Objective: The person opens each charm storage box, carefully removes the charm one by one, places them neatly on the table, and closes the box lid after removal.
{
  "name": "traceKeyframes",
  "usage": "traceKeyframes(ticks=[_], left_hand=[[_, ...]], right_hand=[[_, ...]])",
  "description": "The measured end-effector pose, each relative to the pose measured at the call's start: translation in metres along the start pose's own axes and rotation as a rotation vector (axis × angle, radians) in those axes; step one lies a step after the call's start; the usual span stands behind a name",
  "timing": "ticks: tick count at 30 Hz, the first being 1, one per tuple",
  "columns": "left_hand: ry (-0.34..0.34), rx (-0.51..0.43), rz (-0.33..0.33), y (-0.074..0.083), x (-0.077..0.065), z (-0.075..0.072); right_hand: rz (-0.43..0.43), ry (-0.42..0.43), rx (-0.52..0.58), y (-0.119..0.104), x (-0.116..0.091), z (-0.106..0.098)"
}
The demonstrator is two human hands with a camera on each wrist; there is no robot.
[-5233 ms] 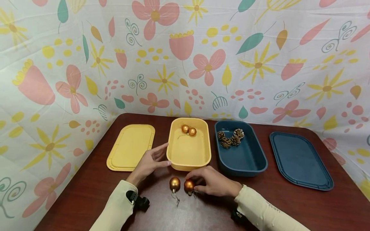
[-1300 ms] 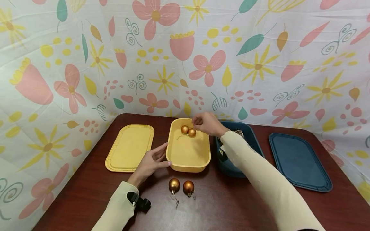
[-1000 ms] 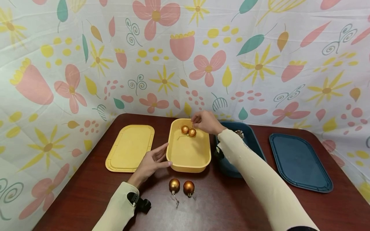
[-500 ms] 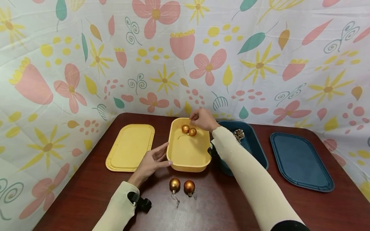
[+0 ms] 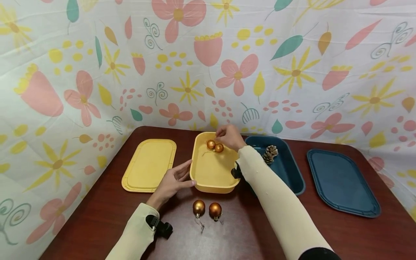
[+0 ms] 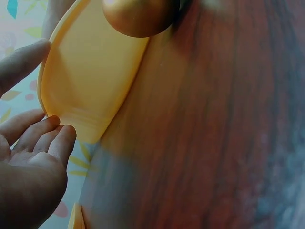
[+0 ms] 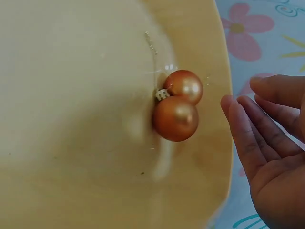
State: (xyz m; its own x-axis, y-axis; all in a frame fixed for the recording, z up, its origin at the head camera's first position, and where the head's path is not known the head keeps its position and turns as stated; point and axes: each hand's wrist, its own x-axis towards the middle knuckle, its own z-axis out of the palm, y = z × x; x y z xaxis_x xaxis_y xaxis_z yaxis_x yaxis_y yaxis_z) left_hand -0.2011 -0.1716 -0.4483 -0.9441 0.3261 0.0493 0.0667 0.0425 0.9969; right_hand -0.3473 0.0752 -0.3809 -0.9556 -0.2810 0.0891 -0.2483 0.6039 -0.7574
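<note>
A yellow box [image 5: 214, 173] stands mid-table with two copper-coloured Christmas baubles [image 5: 214, 146] lying in its far part. My left hand [image 5: 170, 184] touches the box's near-left side, thumb at the corner and fingers along the wall; the left wrist view shows fingertips against the box. Over the box's far right corner is my right hand [image 5: 229, 136], beside the baubles. Its fingers [image 7: 248, 133] are loosely bent and hold nothing in the right wrist view. In front of the box, a gold bauble [image 5: 199, 207] and a copper bauble [image 5: 215, 210] lie on the table.
A dark blue box [image 5: 286, 173] with pine cones [image 5: 270, 154] stands to the right, partly covered by my right sleeve. A yellow lid [image 5: 149, 166] lies at left, a blue lid [image 5: 342, 182] at far right. A flower-patterned cloth [image 5: 208, 79] hangs behind the table.
My right hand has left the copper bauble on the table and moved up over the box's far end. Its forearm has swung slightly left lately, uncovering pine cones. My left hand stays put.
</note>
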Motion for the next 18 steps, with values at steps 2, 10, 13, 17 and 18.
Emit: traceKeyframes(ticks=[2,10,13,17,18], left_hand=[[0.001,0.001,-0.002,0.0,0.001,0.0],[0.005,0.002,-0.003,0.0,0.0,0.0],[0.006,0.004,-0.005,0.0,-0.001,0.0],[0.01,0.009,-0.006,0.001,-0.001,0.0],[0.01,0.01,-0.005,0.001,-0.001,0.0]], right_hand=[[0.009,0.015,-0.009,0.002,-0.001,0.001],[0.036,0.022,-0.051,0.006,0.001,0.008],[0.047,0.011,-0.089,0.006,0.001,0.009],[0.058,-0.003,-0.139,0.008,0.003,0.011],[0.061,-0.006,-0.152,0.009,0.003,0.011]])
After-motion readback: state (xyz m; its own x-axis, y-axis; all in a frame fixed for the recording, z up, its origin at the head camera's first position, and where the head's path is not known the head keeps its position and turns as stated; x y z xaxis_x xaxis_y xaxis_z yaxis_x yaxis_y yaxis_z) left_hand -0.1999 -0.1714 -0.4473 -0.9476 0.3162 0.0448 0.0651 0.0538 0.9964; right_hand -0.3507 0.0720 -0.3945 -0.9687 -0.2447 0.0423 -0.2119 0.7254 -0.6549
